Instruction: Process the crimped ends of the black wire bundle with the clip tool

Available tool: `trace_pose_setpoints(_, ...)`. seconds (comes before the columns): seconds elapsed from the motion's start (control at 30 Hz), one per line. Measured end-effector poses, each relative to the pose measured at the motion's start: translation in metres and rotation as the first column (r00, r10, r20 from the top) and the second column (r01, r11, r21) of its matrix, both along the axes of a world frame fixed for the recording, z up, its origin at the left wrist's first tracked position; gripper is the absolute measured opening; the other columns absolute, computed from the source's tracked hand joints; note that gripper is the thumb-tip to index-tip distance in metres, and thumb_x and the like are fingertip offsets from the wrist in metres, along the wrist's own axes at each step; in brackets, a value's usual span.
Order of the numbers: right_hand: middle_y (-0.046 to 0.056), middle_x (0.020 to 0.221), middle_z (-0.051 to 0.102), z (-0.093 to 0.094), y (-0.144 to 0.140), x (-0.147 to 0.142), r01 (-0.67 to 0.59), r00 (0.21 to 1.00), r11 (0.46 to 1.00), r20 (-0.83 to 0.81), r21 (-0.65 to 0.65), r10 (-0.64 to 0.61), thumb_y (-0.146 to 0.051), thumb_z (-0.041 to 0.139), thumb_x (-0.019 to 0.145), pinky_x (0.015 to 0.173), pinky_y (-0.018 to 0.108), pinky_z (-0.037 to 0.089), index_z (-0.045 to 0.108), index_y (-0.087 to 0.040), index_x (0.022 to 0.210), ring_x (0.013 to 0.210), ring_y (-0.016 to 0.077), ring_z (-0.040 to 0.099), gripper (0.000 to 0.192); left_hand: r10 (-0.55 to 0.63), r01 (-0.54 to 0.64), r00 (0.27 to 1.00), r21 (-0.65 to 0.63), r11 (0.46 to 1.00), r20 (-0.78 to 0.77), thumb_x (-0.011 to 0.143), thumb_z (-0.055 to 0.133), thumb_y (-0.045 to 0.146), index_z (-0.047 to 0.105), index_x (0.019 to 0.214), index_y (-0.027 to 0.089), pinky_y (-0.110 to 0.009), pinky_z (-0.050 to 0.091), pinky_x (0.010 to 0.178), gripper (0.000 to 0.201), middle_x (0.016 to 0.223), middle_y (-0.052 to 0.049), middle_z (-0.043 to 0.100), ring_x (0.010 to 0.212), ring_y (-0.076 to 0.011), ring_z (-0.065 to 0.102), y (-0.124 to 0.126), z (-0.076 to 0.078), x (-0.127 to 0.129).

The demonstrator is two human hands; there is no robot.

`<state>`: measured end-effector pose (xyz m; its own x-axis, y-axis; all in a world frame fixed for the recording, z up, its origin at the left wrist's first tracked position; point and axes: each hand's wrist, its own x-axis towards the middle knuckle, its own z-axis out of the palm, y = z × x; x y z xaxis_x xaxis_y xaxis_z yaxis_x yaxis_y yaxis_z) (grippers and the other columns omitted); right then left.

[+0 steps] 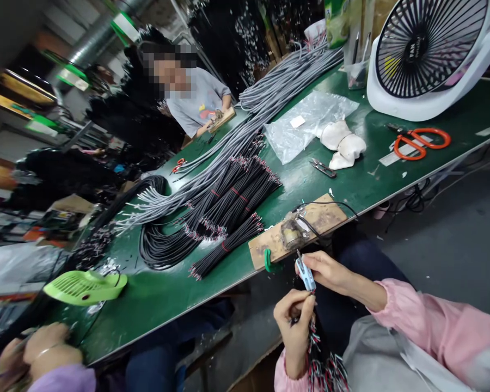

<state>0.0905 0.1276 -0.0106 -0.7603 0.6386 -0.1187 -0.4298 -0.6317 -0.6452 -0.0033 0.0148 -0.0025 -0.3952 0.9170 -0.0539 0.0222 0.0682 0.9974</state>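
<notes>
A long green tabletop [375, 179] runs diagonally through a crowded workshop, its front edge overhanging a grey floor [453, 245] where dark cables trail beneath. A white desk fan [428, 54] stands at the far right end. Silver ventilation ducting [93, 38] crosses overhead at upper left, above shelves [24, 92] with green-tagged edges. Dark bundles hang along the back wall [228, 32]. Another person in a grey shirt [196, 103] sits at the far side of the tabletop.
</notes>
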Motion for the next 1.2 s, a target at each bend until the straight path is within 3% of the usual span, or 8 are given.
trace_pose_setpoints(0.4, 0.004, 0.068, 0.056, -0.030, -0.010, 0.010, -0.088, 0.992, 0.966, -0.111, -0.242, 0.063, -0.054, 0.050, 0.084, 0.055, 0.022, 0.033, 0.066, -0.009, 0.076, 0.060, 0.0101, 0.047, 0.048, 0.036, -0.036, 0.999, -0.057, 0.998, 0.011, 0.074, 0.067, 0.023, 0.066, 0.069, 0.014, -0.015, 0.027, 0.030, 0.010, 0.056, 0.003, 0.055, 0.030, -0.0035, 0.042, 0.002, 0.006, 0.007)
trace_pose_setpoints(0.53, 0.005, 0.070, 0.058, -0.041, -0.014, 0.024, -0.044, 0.999, 0.989, -0.021, -0.144, 0.041, -0.052, 0.051, 0.084, 0.057, 0.023, 0.033, 0.067, -0.009, 0.085, 0.063, 0.0113, 0.048, 0.045, 0.031, -0.030, 0.999, -0.085, 0.996, 0.009, 0.074, 0.067, 0.024, 0.065, 0.067, 0.014, -0.016, 0.026, 0.029, 0.012, 0.055, 0.002, 0.055, 0.030, -0.0039, 0.042, -0.003, 0.005, 0.006)
trace_pose_setpoints(0.7, 0.002, 0.068, 0.057, -0.035, -0.020, 0.047, -0.005, 0.976, 0.988, 0.215, 0.157, -0.029, -0.040, 0.059, 0.083, 0.060, 0.024, 0.035, 0.065, -0.011, 0.086, 0.063, 0.0107, 0.048, 0.030, -0.014, 0.021, 0.999, -0.150, 0.988, 0.048, 0.075, 0.066, 0.029, 0.064, 0.064, 0.012, -0.016, 0.025, 0.030, 0.020, 0.051, 0.001, 0.055, 0.029, -0.0038, 0.040, -0.009, 0.002, 0.006)
trace_pose_setpoints(0.83, 0.003, 0.071, 0.058, -0.010, -0.025, 0.055, -0.038, 0.916, 0.876, 0.366, 0.481, -0.162, -0.036, 0.061, 0.081, 0.063, 0.027, 0.039, 0.065, -0.013, 0.077, 0.067, 0.0140, 0.051, 0.023, -0.085, 0.135, 0.983, -0.332, 0.933, 0.161, 0.079, 0.059, 0.043, 0.063, 0.061, 0.010, -0.017, 0.026, 0.031, 0.038, 0.043, 0.001, 0.051, 0.029, -0.0044, 0.037, -0.014, -0.004, 0.014)
trace_pose_setpoints(0.93, 0.005, 0.077, 0.063, 0.011, -0.030, 0.054, -0.146, 0.910, 0.638, 0.355, 0.756, -0.213, -0.028, 0.066, 0.077, 0.074, 0.033, 0.039, 0.068, -0.016, 0.081, 0.077, 0.0180, 0.052, 0.013, -0.022, 0.103, 0.981, -0.426, 0.899, 0.191, 0.067, 0.068, 0.048, 0.062, 0.068, 0.011, -0.019, 0.034, 0.035, 0.038, 0.049, 0.001, 0.055, 0.036, -0.0067, 0.043, -0.018, -0.011, 0.023)
trace_pose_setpoints(1.0, 0.005, 0.076, 0.063, 0.019, -0.032, 0.051, -0.176, 0.902, 0.537, 0.353, 0.825, -0.248, -0.021, 0.061, 0.080, 0.076, 0.034, 0.038, 0.067, -0.016, 0.078, 0.078, 0.0186, 0.052, 0.007, 0.064, 0.011, 0.986, -0.437, 0.900, 0.156, 0.058, 0.076, 0.046, 0.061, 0.073, 0.012, -0.020, 0.038, 0.039, 0.040, 0.055, 0.001, 0.057, 0.042, -0.0086, 0.047, -0.021, -0.015, 0.027)
trace_pose_setpoints(1.1, 0.006, 0.072, 0.062, 0.023, -0.033, 0.051, -0.151, 0.870, 0.547, 0.373, 0.824, -0.323, -0.016, 0.055, 0.083, 0.072, 0.033, 0.039, 0.064, -0.016, 0.073, 0.075, 0.0182, 0.051, 0.014, 0.076, -0.011, 0.987, -0.416, 0.909, 0.139, 0.059, 0.075, 0.043, 0.062, 0.075, 0.012, -0.020, 0.041, 0.043, 0.037, 0.058, 0.001, 0.057, 0.048, -0.0104, 0.050, -0.021, -0.015, 0.030)
trace_pose_setpoints(1.2, 0.005, 0.076, 0.064, 0.023, -0.032, 0.052, -0.167, 0.904, 0.565, 0.354, 0.808, -0.239, -0.018, 0.058, 0.082, 0.073, 0.032, 0.041, 0.066, -0.016, 0.081, 0.076, 0.0175, 0.053, 0.008, 0.028, 0.024, 0.990, -0.366, 0.930, 0.138, 0.062, 0.074, 0.039, 0.063, 0.075, 0.013, -0.023, 0.044, 0.049, 0.032, 0.059, 0.000, 0.058, 0.054, -0.0132, 0.054, -0.018, -0.009, 0.030)
